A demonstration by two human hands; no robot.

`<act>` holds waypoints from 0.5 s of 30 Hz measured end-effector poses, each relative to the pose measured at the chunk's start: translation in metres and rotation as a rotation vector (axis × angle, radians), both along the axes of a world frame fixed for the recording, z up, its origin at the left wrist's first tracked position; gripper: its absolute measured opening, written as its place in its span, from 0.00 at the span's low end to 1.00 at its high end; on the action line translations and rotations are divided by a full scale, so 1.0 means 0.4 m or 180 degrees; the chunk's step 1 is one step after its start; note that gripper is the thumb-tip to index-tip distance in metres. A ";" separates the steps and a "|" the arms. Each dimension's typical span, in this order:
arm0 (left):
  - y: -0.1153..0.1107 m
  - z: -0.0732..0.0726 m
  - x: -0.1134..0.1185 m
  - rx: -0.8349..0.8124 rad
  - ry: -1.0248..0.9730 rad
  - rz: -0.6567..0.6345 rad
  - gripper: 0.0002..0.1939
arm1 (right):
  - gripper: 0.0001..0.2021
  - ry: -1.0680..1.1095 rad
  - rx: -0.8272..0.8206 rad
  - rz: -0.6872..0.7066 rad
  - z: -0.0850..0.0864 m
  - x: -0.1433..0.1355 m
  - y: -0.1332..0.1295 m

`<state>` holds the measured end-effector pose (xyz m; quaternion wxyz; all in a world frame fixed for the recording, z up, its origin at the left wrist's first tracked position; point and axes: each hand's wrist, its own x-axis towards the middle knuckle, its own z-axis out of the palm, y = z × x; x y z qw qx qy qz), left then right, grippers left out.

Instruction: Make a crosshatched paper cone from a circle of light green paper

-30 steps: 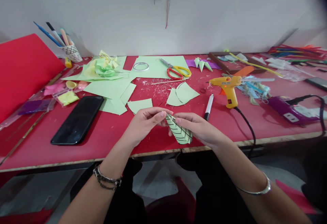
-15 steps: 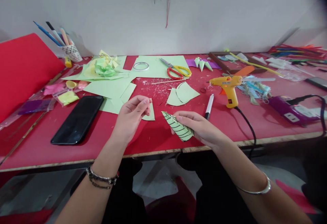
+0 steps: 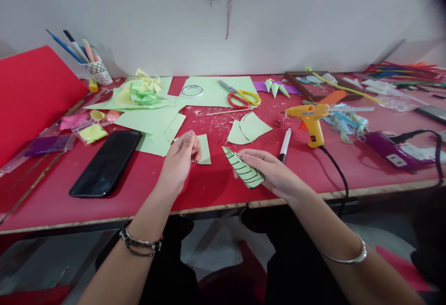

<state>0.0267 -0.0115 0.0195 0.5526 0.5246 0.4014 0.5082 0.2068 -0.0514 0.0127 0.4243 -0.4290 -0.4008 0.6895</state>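
My right hand (image 3: pixel 266 168) is closed on a light green paper cone (image 3: pixel 244 170) with black curved lines, its tip pointing up and left. My left hand (image 3: pixel 183 156) is held to the left of the cone, thumb and fingers pressed together; whether anything small is between them cannot be made out. Just behind it a cut green paper piece (image 3: pixel 205 149) lies on the red table. Beyond the cone are two more curved green paper pieces (image 3: pixel 256 126). A white marker with a black cap (image 3: pixel 285 143) lies right of them.
A yellow glue gun (image 3: pixel 311 121) with a black cord stands at the right. Black phone (image 3: pixel 106 163) at left. Scissors (image 3: pixel 240 97), tape ring (image 3: pixel 192 91), small green cones (image 3: pixel 275 89) and green sheets (image 3: pixel 149 121) lie further back. A pen cup (image 3: pixel 98 71) stands back left.
My left hand has shifted a little left, showing more of the paper piece behind it. The cone in my right hand has risen and tilted slightly.
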 end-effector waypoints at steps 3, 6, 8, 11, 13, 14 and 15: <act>-0.004 0.000 0.003 -0.0108 0.0164 -0.0159 0.10 | 0.09 0.0054 0.0025 -0.0068 -0.003 -0.001 0.002; -0.009 0.002 0.002 -0.0020 0.0439 -0.0265 0.09 | 0.09 0.0074 0.0036 -0.0069 -0.007 -0.002 0.003; -0.010 0.003 0.001 0.0068 0.0572 -0.0309 0.11 | 0.09 0.0038 0.0048 -0.0047 -0.009 -0.002 0.003; -0.010 0.003 0.001 0.0112 0.0599 -0.0314 0.14 | 0.09 -0.0030 0.0137 0.0019 -0.014 -0.003 0.003; -0.009 0.002 0.001 0.0137 0.0604 -0.0232 0.15 | 0.09 -0.0046 0.0181 0.0034 -0.018 -0.002 0.004; -0.009 0.002 0.002 0.0149 0.0621 -0.0172 0.14 | 0.09 -0.0048 0.0182 0.0023 -0.019 -0.002 0.004; -0.008 0.001 0.002 0.0158 0.0656 -0.0119 0.13 | 0.10 -0.0051 0.0170 0.0012 -0.020 -0.001 0.004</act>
